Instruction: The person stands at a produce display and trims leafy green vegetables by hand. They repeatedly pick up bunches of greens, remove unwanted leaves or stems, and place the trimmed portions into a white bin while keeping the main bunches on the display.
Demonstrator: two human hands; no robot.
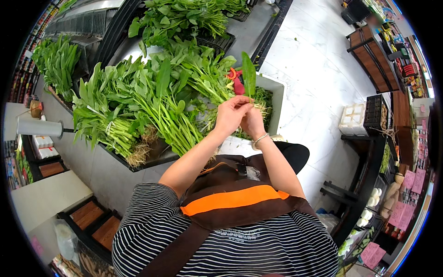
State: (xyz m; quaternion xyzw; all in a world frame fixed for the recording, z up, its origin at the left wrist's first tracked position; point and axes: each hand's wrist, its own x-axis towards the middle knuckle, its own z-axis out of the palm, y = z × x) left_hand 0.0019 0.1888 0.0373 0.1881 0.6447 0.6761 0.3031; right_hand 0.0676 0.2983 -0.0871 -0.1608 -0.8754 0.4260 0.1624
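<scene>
My left hand (231,113) and my right hand (252,122) meet at the fingertips over a foam box (279,100) that holds green trimmings. Between the fingers stands a single leafy green stem (249,74), its long leaf pointing up. A bracelet circles my right wrist. Just beyond the hands lie red-handled scissors (236,81), partly hidden by the leaf. To the left, loose leafy greens with long stems (166,117) spread over the counter, and a tied bunch of greens with roots (116,133) lies beside them.
More greens (187,17) are heaped on black crates at the back. Another bunch (59,65) stands at the far left. A metal counter (254,29) runs along the back. At right, a white foam box (353,116) and a black crate (373,112) rest on a dark stand.
</scene>
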